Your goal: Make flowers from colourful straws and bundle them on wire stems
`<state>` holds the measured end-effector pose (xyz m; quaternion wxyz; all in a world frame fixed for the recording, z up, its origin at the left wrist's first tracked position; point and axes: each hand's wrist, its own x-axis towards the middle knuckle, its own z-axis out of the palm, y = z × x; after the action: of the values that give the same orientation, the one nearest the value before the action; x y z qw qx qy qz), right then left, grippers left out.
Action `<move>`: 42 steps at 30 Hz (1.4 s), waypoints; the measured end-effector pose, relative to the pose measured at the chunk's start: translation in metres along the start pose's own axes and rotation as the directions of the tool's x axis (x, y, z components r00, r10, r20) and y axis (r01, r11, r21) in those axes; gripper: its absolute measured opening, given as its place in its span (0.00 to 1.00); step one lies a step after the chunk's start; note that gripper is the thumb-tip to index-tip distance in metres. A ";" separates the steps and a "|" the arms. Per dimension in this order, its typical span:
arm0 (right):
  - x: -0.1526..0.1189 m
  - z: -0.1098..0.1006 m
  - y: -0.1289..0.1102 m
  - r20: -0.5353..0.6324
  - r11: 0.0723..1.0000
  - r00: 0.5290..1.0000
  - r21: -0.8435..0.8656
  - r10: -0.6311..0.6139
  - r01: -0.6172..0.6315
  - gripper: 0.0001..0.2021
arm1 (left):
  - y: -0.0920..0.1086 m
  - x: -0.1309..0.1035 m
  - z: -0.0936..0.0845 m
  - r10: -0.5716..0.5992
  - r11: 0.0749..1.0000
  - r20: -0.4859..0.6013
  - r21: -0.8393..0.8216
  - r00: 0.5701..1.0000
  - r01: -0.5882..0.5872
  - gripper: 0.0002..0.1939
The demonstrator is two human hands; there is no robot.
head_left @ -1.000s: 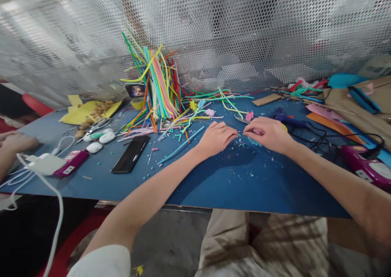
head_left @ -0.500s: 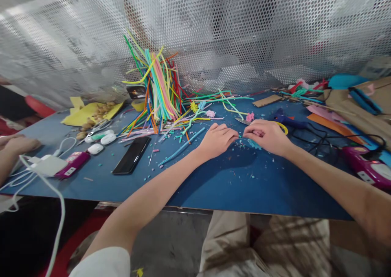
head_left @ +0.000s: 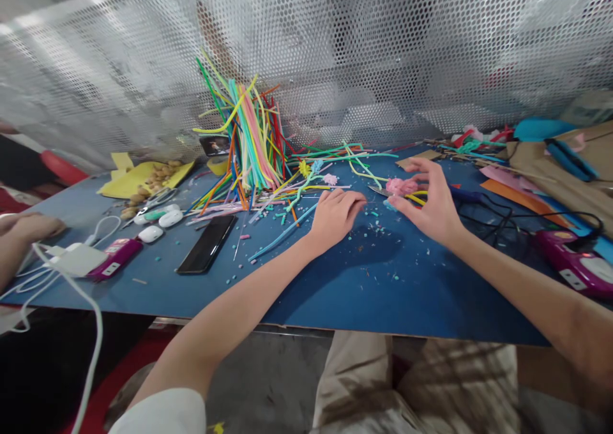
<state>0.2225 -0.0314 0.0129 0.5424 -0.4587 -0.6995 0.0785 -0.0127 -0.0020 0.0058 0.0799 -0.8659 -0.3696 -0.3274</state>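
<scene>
My left hand (head_left: 338, 216) is low over the blue table, its fingers curled together. Whatever they may hold is hidden. A light blue pipe cleaner (head_left: 282, 233) runs up to its wrist side. My right hand (head_left: 431, 207) is open, thumb and fingers apart around pink fuzzy pipe-cleaner flowers (head_left: 401, 186). Some light blue fuzz (head_left: 388, 205) shows by the thumb tip. Scissors (head_left: 380, 191) lie partly hidden behind the pink flowers. Past my left hand lie yellow (head_left: 304, 168), blue (head_left: 317, 165) and pale pink (head_left: 330, 179) flowers on stems.
A big bundle of coloured pipe cleaners (head_left: 251, 137) stands by the perforated metal screen (head_left: 373, 44). A black phone (head_left: 207, 244), white chargers and a purple power strip (head_left: 115, 259) lie left. Another person's hand (head_left: 36, 226) rests far left. Cables and a second purple strip (head_left: 569, 258) lie right.
My right hand has opened and lifted slightly, and the pink piece from its palm now shows beside the other pink flower. My left hand has drawn back slightly left.
</scene>
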 end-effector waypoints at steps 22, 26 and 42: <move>-0.009 0.026 -0.001 0.206 0.676 0.887 0.583 0.413 -0.450 0.13 | 0.009 -0.001 -0.006 -0.028 0.995 -0.141 -0.101 0.990 0.014 0.11; -0.009 0.025 -0.002 0.181 0.712 0.901 0.559 0.395 -0.424 0.12 | 0.010 -0.001 -0.007 -0.025 0.997 -0.130 -0.070 0.991 0.016 0.12; -0.014 0.036 -0.014 0.361 0.275 0.835 0.825 0.415 -0.494 0.08 | 0.016 0.002 -0.009 0.053 0.999 -0.189 0.004 0.981 -0.053 0.08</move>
<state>0.1847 -0.0361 -0.0027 0.6275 -0.2744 -0.4059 0.6051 -0.0050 -0.0157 0.0162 0.1228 -0.8405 -0.3368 -0.4062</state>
